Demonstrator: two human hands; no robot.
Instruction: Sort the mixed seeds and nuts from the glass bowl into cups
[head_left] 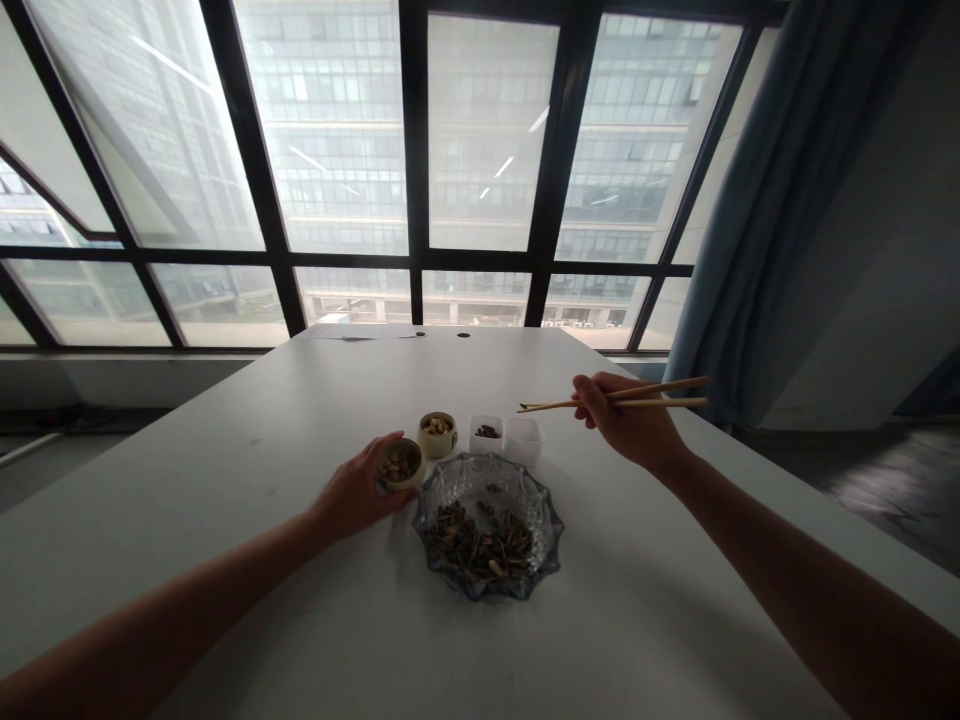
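My left hand (pixel 352 495) is wrapped around a small round pot (pixel 414 480) of light brown pieces, tilted towards me beside the glass bowl. In my right hand (pixel 630 425) is a pair of wooden chopsticks (pixel 675 402), held level above the table, tips pointing left. A tiny dark bit shows at the tips; I cannot tell what it is. Between my hands sits a scalloped glass bowl (pixel 553 520) with dark dried twig-like pieces and a paler one inside. Behind it stand a second round pot (pixel 437 449) of yellowish pieces and a clear square cup (pixel 477 446) holding dark pieces.
Another clear square cup (pixel 525 450) stands right of the filled one, with nothing visible inside. The long white table (pixel 360 380) reaches to the windows, with paper (pixel 367 331) at its far edge. A blue curtain (pixel 735 280) hangs at the right.
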